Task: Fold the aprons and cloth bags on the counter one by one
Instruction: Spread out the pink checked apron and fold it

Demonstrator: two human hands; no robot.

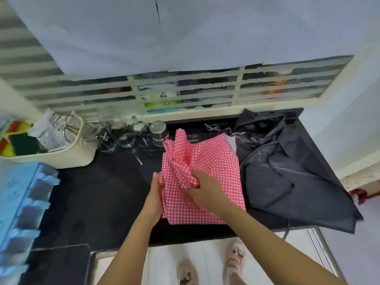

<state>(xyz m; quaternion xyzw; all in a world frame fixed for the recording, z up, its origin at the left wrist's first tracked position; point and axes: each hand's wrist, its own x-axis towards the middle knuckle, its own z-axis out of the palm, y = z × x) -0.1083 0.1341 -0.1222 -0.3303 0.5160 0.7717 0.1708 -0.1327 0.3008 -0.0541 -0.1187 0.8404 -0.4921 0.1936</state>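
A pink-and-white checked cloth (pixel 218 167) lies partly folded in the middle of the black counter (pixel 92 198). My left hand (pixel 154 194) holds its left edge, with the fingers hidden behind the fabric. My right hand (pixel 202 188) grips a bunched strap or flap of the same cloth, which stands up toward the back. A dark grey cloth (pixel 287 171) lies crumpled to the right, touching the pink one and hanging over the counter's right front corner.
A cream tub (pixel 70 153) with sponges and packets stands at the back left, next to several glass jars (pixel 123 138) and a steel cup (pixel 158 128). A blue rack (pixel 22 200) lines the left side. A barred window runs behind the counter.
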